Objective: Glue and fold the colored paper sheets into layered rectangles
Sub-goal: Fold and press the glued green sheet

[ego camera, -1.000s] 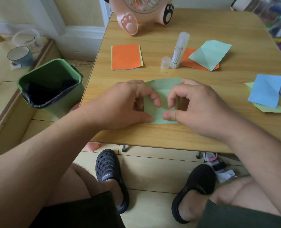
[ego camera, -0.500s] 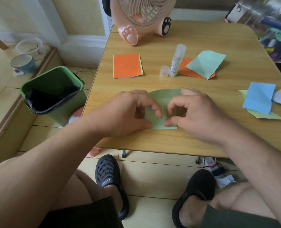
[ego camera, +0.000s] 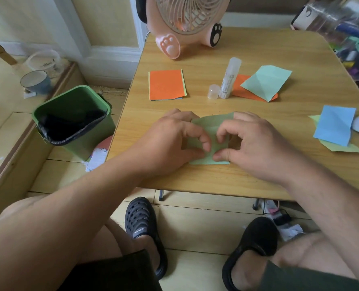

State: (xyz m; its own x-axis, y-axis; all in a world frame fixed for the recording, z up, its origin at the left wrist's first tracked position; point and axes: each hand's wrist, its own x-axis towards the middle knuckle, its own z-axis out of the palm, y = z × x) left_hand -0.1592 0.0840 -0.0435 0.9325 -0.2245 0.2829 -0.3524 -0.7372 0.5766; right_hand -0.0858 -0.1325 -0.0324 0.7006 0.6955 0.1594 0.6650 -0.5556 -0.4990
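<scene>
Both hands barely shifted since earlier frames; left hand (ego camera: 170, 141) and right hand (ego camera: 252, 143) still pinch folded light-green paper sheet (ego camera: 211, 124) at near edge of wooden table (ego camera: 195, 179). Farther: one orange-topped rectangle stack (ego camera: 166, 85), one uncapped glue stick (ego camera: 230, 77), one cap (ego camera: 213, 91), two loose paper piles.

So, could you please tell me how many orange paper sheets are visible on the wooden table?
2: one orange paper sheet tops the stack at the table's far left; another orange sheet lies under the mint-green creased sheet beside the white glue stick. Stacks may hide more.
</scene>
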